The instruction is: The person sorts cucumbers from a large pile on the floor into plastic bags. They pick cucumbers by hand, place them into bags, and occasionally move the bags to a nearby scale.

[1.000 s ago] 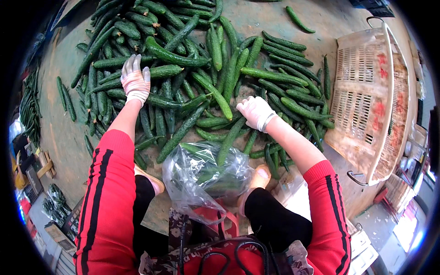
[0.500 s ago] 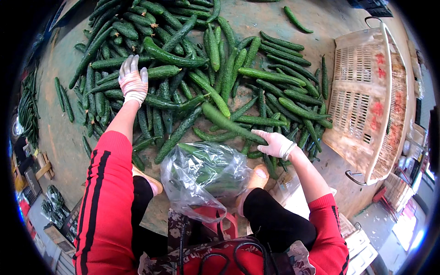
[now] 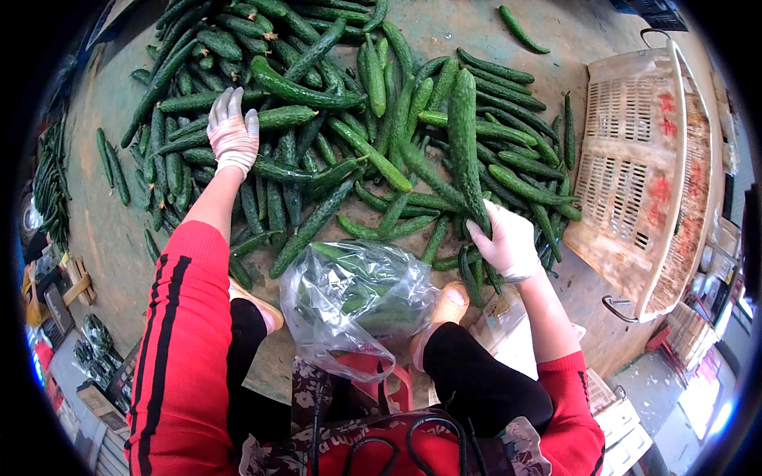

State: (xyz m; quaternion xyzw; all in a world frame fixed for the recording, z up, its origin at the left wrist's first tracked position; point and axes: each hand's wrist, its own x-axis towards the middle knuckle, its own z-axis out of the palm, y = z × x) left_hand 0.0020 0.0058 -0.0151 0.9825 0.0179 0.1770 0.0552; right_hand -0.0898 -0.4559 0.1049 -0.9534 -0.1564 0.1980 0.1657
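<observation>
My left hand (image 3: 232,131), in a thin pale glove, lies across the cucumbers on the left of the pile. Its fingers stretch over one cucumber (image 3: 287,117) and its thumb stands apart. On the right, my gloved right hand (image 3: 508,240) is closed round the near end of a long cucumber (image 3: 463,131), which points away from me. A second, blurred cucumber (image 3: 432,176) slants to the same hand; whether it is gripped too I cannot tell. Between my feet sits a clear plastic bag (image 3: 313,297) with cucumbers inside, its mouth toward me.
The large cucumber pile (image 3: 230,47) covers the surface ahead. To the right, a pale slatted plastic crate (image 3: 615,170) with metal handles lies tipped on its side. A single cucumber (image 3: 522,30) lies apart at the far right, and two more (image 3: 113,166) at the left.
My right hand has moved right and slightly nearer. The cucumber in it now points away from me, and a second one shows beside it. My left hand stays in place.
</observation>
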